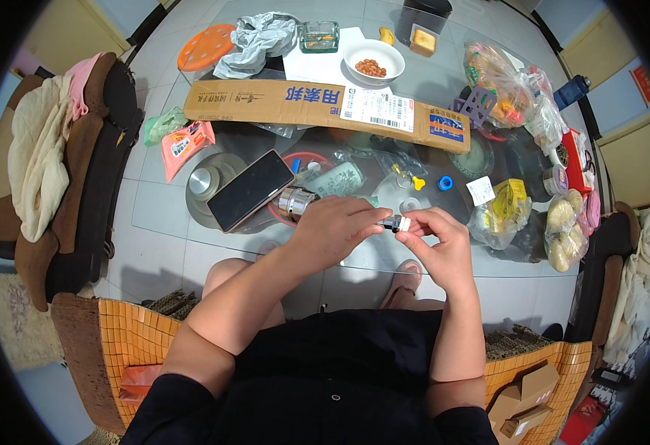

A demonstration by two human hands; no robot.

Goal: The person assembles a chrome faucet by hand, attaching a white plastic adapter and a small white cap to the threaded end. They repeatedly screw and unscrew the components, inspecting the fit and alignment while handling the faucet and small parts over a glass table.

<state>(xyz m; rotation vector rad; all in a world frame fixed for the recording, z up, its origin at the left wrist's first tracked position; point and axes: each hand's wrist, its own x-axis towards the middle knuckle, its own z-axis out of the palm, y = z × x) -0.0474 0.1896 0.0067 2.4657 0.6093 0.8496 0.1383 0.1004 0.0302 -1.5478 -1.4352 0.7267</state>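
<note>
My left hand (337,228) is closed round a shiny chrome fitting (295,202). Its wide ringed end sticks out to the left, and a narrow dark end (391,222) shows beyond my fingertips. At that narrow end, thumb and fingers of my right hand (440,241) pinch a small white ring-shaped piece (406,224). The white piece touches the dark end; whether it is threaded on, I cannot tell. Most of the fitting's middle is hidden by my left hand. Just left of the fitting lies a black phone (251,190). A blue ring (445,182) and a yellow piece (418,182) lie beyond my hands.
A long cardboard box (265,104) lies across the glass table (162,215). Behind it are a white bowl of nuts (374,62), a glass ashtray (319,37) and a grey plastic bag (258,44). Filled plastic bags (503,211) crowd the right side.
</note>
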